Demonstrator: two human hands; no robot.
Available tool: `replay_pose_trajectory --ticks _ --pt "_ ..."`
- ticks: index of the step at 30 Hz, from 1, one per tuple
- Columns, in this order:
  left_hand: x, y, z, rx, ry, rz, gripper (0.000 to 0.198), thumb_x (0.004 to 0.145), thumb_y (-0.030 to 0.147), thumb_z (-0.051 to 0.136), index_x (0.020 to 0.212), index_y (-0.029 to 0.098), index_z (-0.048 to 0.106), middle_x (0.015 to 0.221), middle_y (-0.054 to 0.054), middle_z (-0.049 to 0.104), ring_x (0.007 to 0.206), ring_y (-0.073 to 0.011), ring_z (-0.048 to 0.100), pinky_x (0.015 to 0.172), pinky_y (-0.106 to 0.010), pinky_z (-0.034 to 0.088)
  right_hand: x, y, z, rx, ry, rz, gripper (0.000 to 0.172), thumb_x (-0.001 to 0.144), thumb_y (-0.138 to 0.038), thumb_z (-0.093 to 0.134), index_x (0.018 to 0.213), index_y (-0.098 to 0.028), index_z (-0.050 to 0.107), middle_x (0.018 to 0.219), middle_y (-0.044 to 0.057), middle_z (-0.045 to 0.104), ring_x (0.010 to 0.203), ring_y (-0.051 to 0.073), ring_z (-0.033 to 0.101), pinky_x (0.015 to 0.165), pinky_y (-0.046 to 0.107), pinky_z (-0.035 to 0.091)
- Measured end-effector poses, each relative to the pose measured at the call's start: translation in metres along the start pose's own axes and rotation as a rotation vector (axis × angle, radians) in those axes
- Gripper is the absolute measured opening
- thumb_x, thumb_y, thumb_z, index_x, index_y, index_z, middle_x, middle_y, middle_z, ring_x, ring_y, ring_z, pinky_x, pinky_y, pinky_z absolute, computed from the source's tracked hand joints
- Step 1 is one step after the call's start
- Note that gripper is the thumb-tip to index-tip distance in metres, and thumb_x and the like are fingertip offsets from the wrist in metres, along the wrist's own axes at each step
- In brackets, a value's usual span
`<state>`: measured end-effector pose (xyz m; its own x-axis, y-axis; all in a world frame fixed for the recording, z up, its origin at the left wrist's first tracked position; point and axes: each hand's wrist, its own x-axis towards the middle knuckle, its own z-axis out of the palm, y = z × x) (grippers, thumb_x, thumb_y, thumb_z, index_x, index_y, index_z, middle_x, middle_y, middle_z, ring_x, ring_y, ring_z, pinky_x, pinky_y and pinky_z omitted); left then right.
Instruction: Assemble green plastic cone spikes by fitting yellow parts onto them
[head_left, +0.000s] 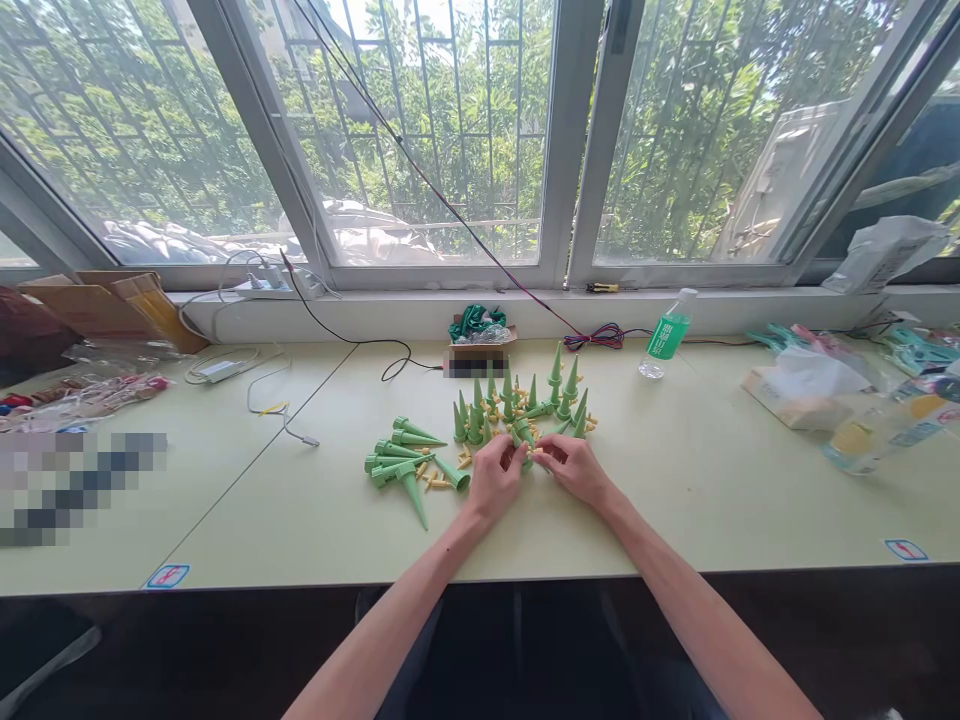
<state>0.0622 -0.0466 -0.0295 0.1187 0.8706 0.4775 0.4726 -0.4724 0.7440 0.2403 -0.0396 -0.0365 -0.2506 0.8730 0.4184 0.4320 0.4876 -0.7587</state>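
Note:
My left hand and my right hand meet at the middle of a pale green table, fingers curled together around a green cone spike and a small yellow piece I can barely make out. Just beyond my fingers several green cone spikes stand upright, with small yellow parts scattered among them. To the left of my left hand several more green spikes lie on their sides, with a few yellow parts beside them.
A small cardboard box with green items sits behind the spikes. A water bottle with a green label stands at the right, plastic bags and packets further right. White cables and a charger, cardboard and wrapped goods lie left.

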Motion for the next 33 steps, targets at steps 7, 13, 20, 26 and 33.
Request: replay_pose_trajectory --ticks 7,13,20,26,33 --pt "-0.0001 -0.0012 0.0004 0.017 -0.003 0.005 0.035 0.093 0.034 0.053 0.066 0.018 0.039 0.063 0.002 0.042 0.057 -0.0102 0.037 0.055 -0.024 0.030 -0.0012 -0.0032 0.0000 0.020 -0.018 -0.021 0.021 0.090 -0.038 0.059 0.089 -0.018 0.064 0.072 0.001 0.061 0.057 0.012 0.045 0.057 0.025 0.039" --pt "0.0000 -0.0018 0.0011 0.028 -0.006 0.028 0.034 0.092 0.033 0.053 0.065 0.018 0.040 0.064 0.002 0.044 0.058 -0.0102 0.037 0.055 -0.024 0.030 -0.0012 -0.0028 0.0000 -0.032 -0.049 0.003 0.033 0.094 -0.040 0.053 0.070 -0.017 0.059 0.061 -0.001 0.055 0.056 0.011 0.041 0.055 0.025 0.034" --pt "0.0001 -0.0004 0.0014 0.020 -0.008 0.017 0.035 0.093 0.035 0.053 0.065 0.018 0.040 0.065 0.002 0.044 0.057 -0.0104 0.038 0.055 -0.025 0.030 -0.0021 -0.0051 0.0003 0.002 -0.044 0.013 0.022 0.090 -0.040 0.059 0.087 -0.018 0.061 0.060 -0.004 0.052 0.052 0.010 0.038 0.053 0.025 0.033" --pt "-0.0001 -0.0003 0.0005 0.031 -0.026 0.029 0.035 0.094 0.035 0.051 0.065 0.018 0.041 0.066 0.001 0.045 0.058 -0.0108 0.038 0.055 -0.025 0.030 -0.0016 -0.0059 -0.0002 -0.020 -0.067 0.001 0.030 0.093 -0.039 0.053 0.074 -0.017 0.059 0.061 -0.002 0.053 0.055 0.011 0.039 0.054 0.025 0.033" --pt "-0.0001 -0.0003 0.0006 0.030 -0.009 0.037 0.036 0.093 0.036 0.051 0.064 0.018 0.041 0.064 0.001 0.045 0.057 -0.0106 0.038 0.054 -0.025 0.030 -0.0024 -0.0058 -0.0007 0.016 -0.062 0.030 0.028 0.091 -0.044 0.056 0.087 -0.018 0.062 0.057 -0.003 0.052 0.052 0.011 0.040 0.052 0.025 0.035"
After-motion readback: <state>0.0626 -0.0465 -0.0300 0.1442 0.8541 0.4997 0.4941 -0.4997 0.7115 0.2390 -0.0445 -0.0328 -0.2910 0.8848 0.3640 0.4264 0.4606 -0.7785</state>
